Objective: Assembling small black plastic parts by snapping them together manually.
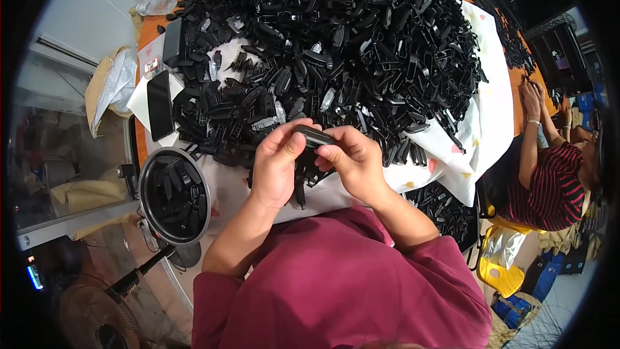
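Between my two hands is a long black plastic part (314, 136), held level just in front of the pile. The fingers and thumb of my left hand (278, 158) grip its left end. My right hand (355, 161) pinches the other end, its thumb under the near edge. Beyond them a big heap of similar black plastic parts (361, 32) covers most of the table, with a few clear or silvery pieces (328, 98) among them. What exactly the held part is, I cannot make out.
A round dark pan (208, 203) with black parts stands at my left. A phone (159, 108) lies by the heap's left edge. A printed white cloth (494, 90) covers the orange table. Another person (549, 174) works at the right. Below the table's right side sits a container of black parts (445, 213).
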